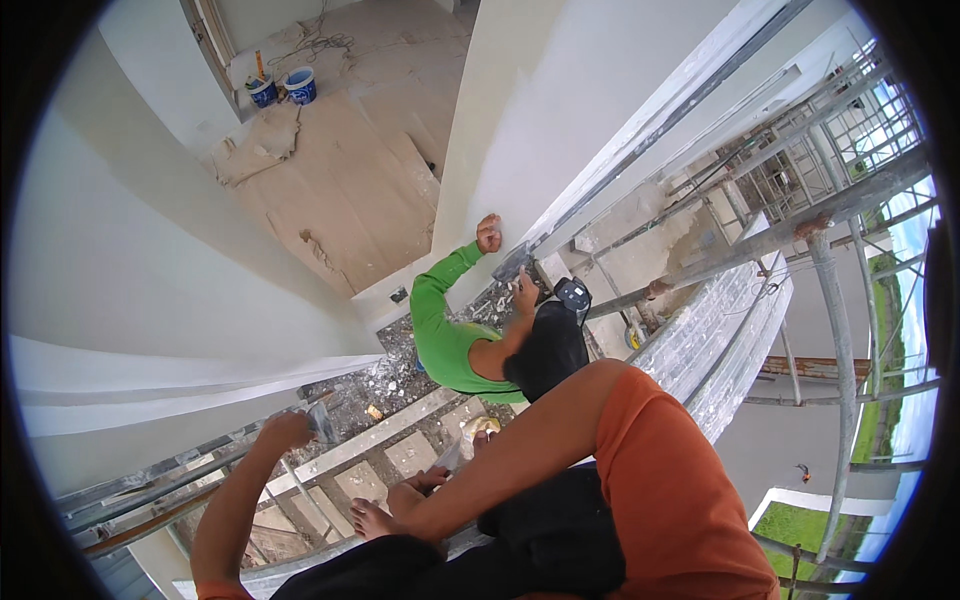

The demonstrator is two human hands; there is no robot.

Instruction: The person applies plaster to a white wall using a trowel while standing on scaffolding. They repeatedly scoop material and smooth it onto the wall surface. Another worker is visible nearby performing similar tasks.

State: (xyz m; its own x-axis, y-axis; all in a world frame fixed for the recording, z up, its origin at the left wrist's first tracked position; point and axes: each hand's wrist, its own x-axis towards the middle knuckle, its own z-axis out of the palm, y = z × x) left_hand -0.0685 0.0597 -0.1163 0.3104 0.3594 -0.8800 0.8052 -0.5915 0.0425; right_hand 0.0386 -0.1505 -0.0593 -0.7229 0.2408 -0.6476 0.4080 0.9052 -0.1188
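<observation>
My left hand (288, 430) at lower left is closed on a metal scraper (323, 424), held over debris beside the wall's foot. My right forearm crosses the lower middle; my right hand (410, 500) is low among bare toes (368, 518), near a pale object (455, 455), its grip unclear. Below me a co-worker in a green top (445, 330) has one hand (488, 234) against the white wall (540, 90) and the other (525, 290) at a grey metal tool (510, 265) along the wall's edge.
Scaffold tubes (830, 300) fill the right, beside a splattered plank (700, 340). More rails run along the lower left above a narrow slatted walkway (410, 450). A doorway at upper left shows a covered floor (350, 180) with blue buckets (300, 88) and cables (320, 40).
</observation>
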